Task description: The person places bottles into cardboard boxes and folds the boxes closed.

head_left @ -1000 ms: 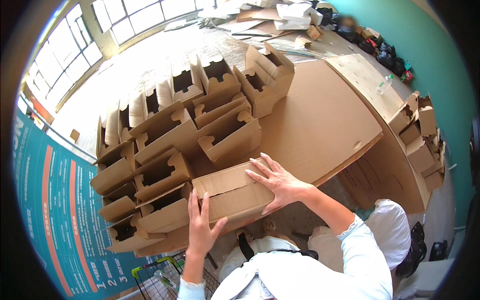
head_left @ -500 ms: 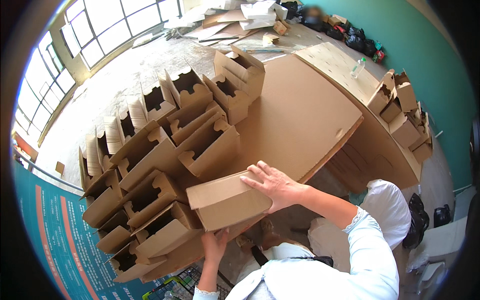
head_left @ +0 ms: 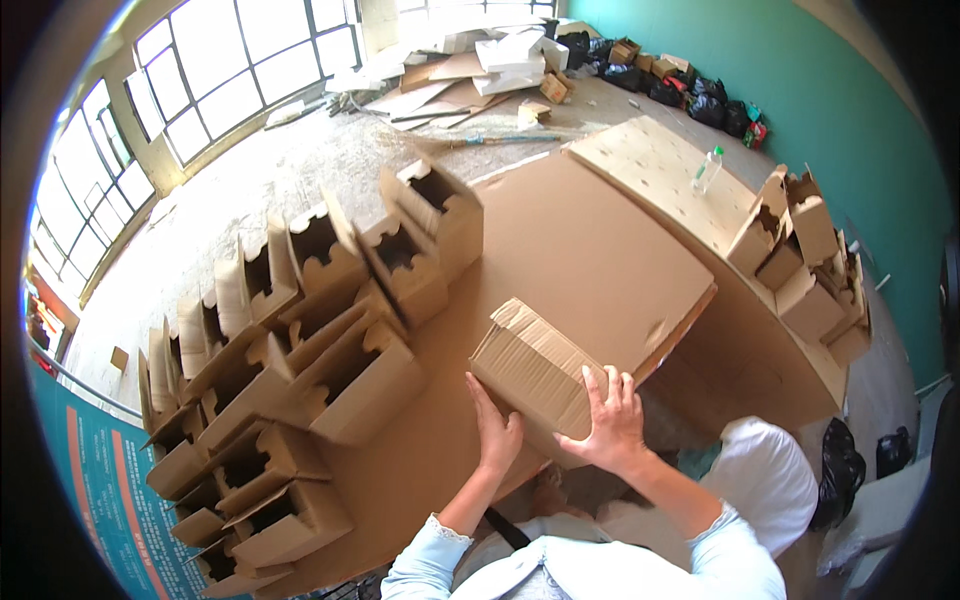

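I hold a brown cardboard box over the near edge of a cardboard-covered table. My left hand presses against its near left side. My right hand lies spread on its near right face. The box is tilted, its ragged flaps pointing up and to the left. Both sleeves are light blue.
Several folded open-top cardboard boxes stand in rows on the left part of the table. More boxes are stacked at the right by a plywood sheet with a plastic bottle. Flat cardboard scraps lie on the floor by the windows.
The box has come away from the rows at the left and now sits turned and tilted in front of me. My left hand rose from under it to its side.
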Demonstrator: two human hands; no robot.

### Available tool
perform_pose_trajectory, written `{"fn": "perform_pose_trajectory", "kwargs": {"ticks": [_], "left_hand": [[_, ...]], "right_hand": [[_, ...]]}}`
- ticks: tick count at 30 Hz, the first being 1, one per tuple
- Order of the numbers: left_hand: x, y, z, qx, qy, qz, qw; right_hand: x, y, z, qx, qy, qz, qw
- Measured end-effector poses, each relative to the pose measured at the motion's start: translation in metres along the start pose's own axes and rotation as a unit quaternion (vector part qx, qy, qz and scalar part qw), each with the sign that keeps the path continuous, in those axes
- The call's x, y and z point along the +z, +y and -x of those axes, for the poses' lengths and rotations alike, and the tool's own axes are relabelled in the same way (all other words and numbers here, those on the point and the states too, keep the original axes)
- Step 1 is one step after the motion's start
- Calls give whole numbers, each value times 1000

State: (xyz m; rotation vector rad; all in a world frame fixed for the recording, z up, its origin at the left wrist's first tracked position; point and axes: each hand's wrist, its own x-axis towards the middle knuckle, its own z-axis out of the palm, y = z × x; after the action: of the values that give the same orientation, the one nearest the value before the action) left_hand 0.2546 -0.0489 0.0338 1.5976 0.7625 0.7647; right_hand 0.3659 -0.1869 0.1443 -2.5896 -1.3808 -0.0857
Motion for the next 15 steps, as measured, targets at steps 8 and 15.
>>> {"fn": "perform_pose_trajectory", "kwargs": {"ticks": [8, 15], "left_hand": [[88, -19, -194, 62, -55, -39, 996], [59, -29, -61, -27, -38, -228, 973]], "right_hand": [[49, 56, -220, 119, 62, -32, 990], [83, 22, -393, 89, 37, -46, 994]]}}
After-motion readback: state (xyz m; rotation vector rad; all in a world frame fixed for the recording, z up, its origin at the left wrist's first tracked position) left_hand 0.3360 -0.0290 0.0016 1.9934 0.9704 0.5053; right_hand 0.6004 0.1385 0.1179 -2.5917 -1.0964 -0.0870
